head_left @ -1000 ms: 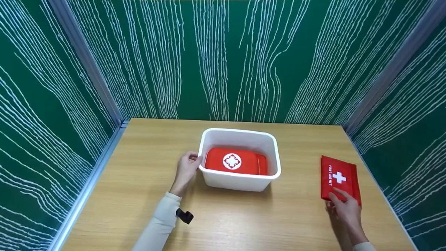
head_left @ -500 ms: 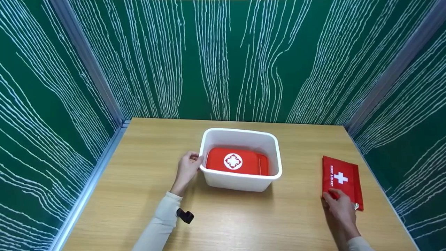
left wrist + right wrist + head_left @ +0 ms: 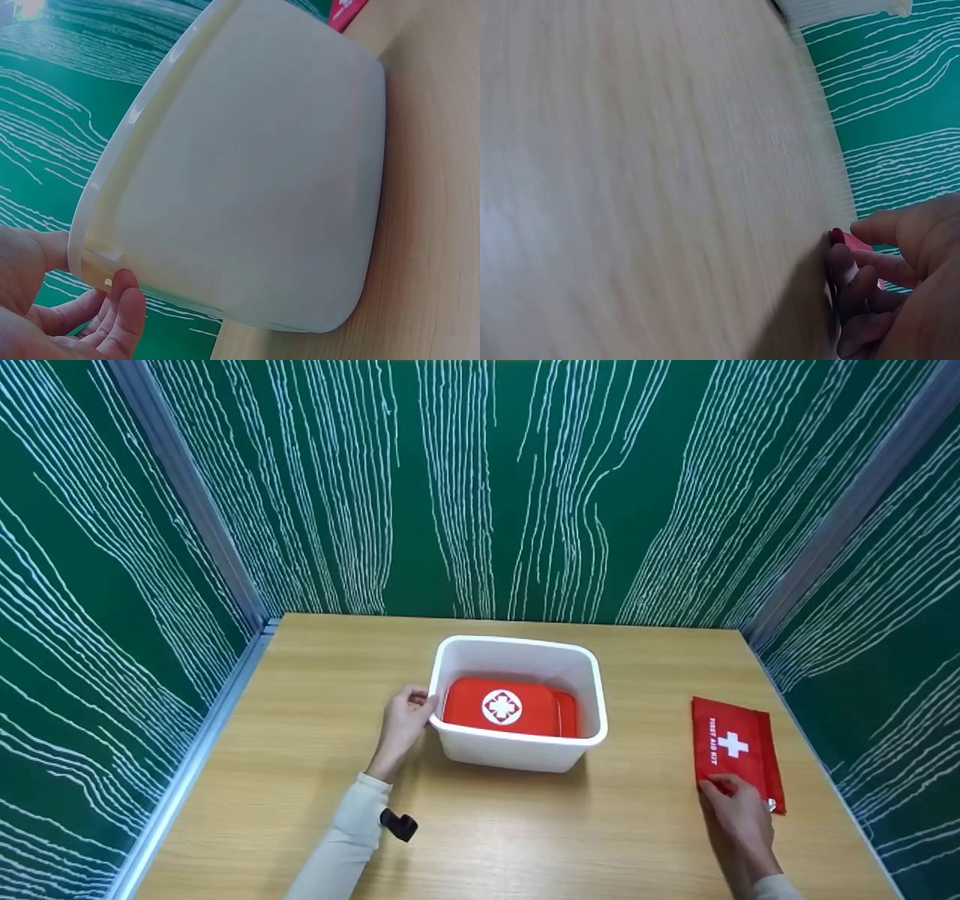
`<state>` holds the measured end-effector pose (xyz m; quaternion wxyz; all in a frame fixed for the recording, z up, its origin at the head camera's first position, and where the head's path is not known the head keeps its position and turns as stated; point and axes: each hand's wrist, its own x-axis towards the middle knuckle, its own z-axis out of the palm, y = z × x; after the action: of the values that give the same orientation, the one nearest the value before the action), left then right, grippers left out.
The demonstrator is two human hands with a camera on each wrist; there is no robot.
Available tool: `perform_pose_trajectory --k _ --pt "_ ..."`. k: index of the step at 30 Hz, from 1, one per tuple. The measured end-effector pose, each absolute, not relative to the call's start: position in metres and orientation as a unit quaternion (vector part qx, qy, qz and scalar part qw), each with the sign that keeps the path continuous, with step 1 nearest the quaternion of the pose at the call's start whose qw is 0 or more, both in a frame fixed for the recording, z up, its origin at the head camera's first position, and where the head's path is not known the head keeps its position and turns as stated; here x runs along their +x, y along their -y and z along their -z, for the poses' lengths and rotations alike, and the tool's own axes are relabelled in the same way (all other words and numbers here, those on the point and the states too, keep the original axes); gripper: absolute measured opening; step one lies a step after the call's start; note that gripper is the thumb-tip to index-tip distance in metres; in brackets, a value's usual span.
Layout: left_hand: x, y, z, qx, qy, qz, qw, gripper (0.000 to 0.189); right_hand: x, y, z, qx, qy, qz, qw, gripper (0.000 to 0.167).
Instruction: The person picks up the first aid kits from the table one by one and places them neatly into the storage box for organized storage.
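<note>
A white plastic bin (image 3: 517,754) stands mid-table, holding a red first aid case (image 3: 465,705) with a white cross emblem. Another red item (image 3: 567,714) shows beside that case. My left hand (image 3: 405,727) grips the bin's left rim, thumb and fingers on either side of it in the left wrist view. To the right lies a flat red first aid pouch (image 3: 739,716), marked with a white cross and lettering. My right hand (image 3: 742,814) pinches its near edge by the left corner; curled fingers (image 3: 841,259) sit low against the table there, partly hiding the pouch.
The wooden table (image 3: 525,840) is enclosed by green panels (image 3: 480,495) with white wavy lines, joined by metal posts (image 3: 202,495). The right panel stands close to the pouch. A black wrist mount (image 3: 399,825) sticks out from my left sleeve.
My right hand has moved from over the pouch's near side to its near left corner, and the pouch has turned slightly. My left hand and the bin have stayed put.
</note>
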<state>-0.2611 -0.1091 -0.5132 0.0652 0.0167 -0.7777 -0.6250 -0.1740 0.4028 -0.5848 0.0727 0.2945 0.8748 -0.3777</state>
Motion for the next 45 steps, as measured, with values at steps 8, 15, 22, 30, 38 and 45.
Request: perform_pose_trajectory --k 8,15,22,30,38,45 --pt "-0.260 0.109 0.513 0.019 0.777 0.626 0.059 0.020 -0.170 -0.412 0.587 0.319 -0.872 0.365 0.061 0.056" --pt "-0.260 0.110 0.513 0.017 0.777 0.627 0.057 0.020 -0.165 -0.420 0.587 0.357 -0.855 0.370 0.062 0.048" --pt "-0.260 0.109 0.511 0.021 0.776 0.627 0.057 0.020 -0.162 -0.425 0.588 0.399 -0.844 0.349 0.078 0.049" --pt "-0.261 0.108 0.513 0.024 0.775 0.629 0.059 0.019 -0.160 -0.432 0.582 0.431 -0.828 0.344 0.099 0.075" --pt "-0.262 0.109 0.515 0.018 0.784 0.617 0.065 0.021 -0.156 -0.443 0.587 0.426 -0.841 0.325 0.077 0.094" --pt "-0.262 0.109 0.514 0.019 0.784 0.617 0.064 0.020 -0.152 -0.449 0.586 0.435 -0.836 0.323 0.090 0.105"
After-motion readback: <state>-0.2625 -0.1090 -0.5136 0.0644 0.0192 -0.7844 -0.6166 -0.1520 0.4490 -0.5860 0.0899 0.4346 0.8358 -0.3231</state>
